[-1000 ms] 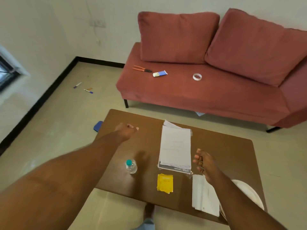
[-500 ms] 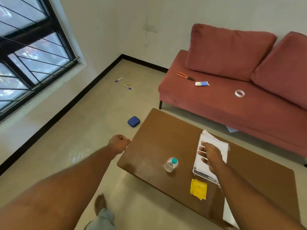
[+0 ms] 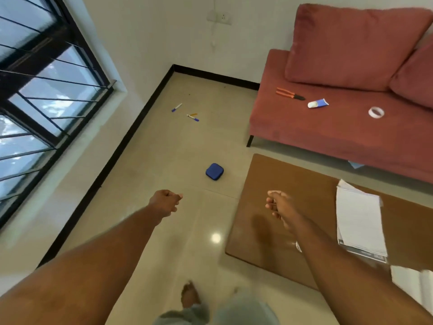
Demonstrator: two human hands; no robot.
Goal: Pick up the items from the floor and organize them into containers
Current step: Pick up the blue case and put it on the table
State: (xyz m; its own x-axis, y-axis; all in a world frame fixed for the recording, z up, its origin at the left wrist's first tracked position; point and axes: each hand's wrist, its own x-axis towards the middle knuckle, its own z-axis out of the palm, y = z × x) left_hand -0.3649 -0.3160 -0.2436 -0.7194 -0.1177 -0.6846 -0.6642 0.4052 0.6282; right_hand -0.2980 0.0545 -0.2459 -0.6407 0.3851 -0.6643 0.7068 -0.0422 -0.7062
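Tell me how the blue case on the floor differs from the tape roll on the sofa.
The blue case is a solid dark-blue rounded square; the tape roll is a pale open ring. The blue case lies on the floor, the tape roll on the sofa. Both lie flat.

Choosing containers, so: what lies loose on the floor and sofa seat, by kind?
White pens with blue caps: 2
Small orange pen-like piece: 1
Blue square zip case: 1
Blue sheet under sofa: 1
Orange-handled pliers: 1
Blue-and-white tube: 1
White tape roll: 1
Total: 8
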